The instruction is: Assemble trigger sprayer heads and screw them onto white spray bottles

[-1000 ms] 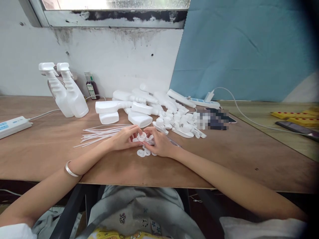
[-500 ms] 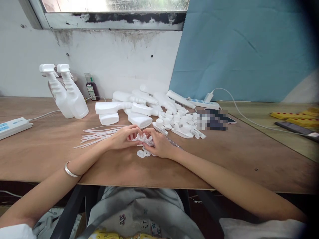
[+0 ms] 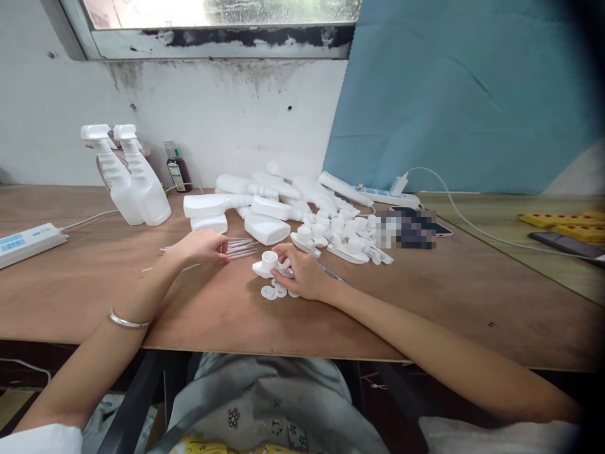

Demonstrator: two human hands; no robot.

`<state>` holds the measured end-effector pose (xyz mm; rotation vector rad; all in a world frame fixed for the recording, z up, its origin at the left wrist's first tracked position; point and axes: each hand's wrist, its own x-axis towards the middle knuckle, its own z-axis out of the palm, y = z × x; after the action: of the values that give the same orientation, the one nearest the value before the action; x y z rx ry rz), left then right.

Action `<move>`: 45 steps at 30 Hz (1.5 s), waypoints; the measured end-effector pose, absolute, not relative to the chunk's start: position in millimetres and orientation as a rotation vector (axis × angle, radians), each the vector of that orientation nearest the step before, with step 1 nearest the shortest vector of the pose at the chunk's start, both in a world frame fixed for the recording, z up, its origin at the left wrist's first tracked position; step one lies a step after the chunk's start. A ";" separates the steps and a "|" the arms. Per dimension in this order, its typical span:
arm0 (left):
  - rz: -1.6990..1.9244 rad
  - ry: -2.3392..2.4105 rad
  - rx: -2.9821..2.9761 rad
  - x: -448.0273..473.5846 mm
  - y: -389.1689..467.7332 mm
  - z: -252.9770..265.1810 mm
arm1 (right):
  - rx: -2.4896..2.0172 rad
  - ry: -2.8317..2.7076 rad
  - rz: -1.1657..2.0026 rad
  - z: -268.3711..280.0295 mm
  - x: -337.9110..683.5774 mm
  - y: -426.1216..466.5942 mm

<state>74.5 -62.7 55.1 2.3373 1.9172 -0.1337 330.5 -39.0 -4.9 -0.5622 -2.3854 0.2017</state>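
In the head view my right hand [image 3: 302, 272] grips a white spray trigger head [image 3: 261, 269] at its right side, its round collar facing up. My left hand [image 3: 207, 247] is away to the left, fingers curled together down at a bundle of thin white tubes [image 3: 242, 248]. What sits between those fingertips is hidden. Several flat white washers [image 3: 270, 292] lie on the table just below the trigger head. A pile of more trigger heads [image 3: 347, 236] lies beyond my right hand.
White empty-looking bottles [image 3: 267, 228] lie heaped at the back. Two spray bottles [image 3: 150, 189] with heads stand at left, near a dark small bottle [image 3: 178, 173]. Power strips [image 3: 33, 243] and a cable flank the work. A thin metallic tool [image 3: 333, 272] lies behind my right wrist.
My left hand has let go of the trigger head's collar and moved left onto the thin tubes. My right hand stays in place, still holding the trigger head.
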 end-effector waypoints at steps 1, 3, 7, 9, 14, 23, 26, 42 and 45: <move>-0.135 1.925 2.335 73.9 -62.4 54.2 | -0.564 -2.387 0.203 -4.7 330.6 -39.0; -0.134 1.921 2.339 73.2 -61.9 52.6 | -0.570 -2.390 0.210 -4.2 330.7 -39.0; -0.083 1.867 2.373 72.1 -61.7 53.4 | -0.575 -2.388 0.209 -3.5 330.5 -39.0; -0.047 1.852 2.386 71.5 -62.9 56.7 | -0.572 -2.389 0.200 -3.9 330.5 -38.9; 0.370 1.781 2.391 70.7 -69.6 70.2 | -0.566 -2.392 0.191 -5.5 331.3 -38.2; 1.622 1.253 1.953 82.7 -73.1 77.5 | -0.561 -2.379 0.196 -6.4 330.8 -36.7; 1.593 1.271 1.918 87.6 -71.1 71.9 | -0.568 -2.374 0.200 -6.8 331.2 -37.3; 0.582 1.207 1.904 90.8 -71.2 59.3 | -0.566 -2.394 0.200 -7.1 330.7 -36.7; 0.961 1.156 1.807 99.5 -75.6 63.8 | -0.569 -2.392 0.204 -6.7 330.7 -37.2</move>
<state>99.5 -75.6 63.8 1.8071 1.1557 0.9609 330.7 -37.2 -6.7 -0.5693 -2.3920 0.2039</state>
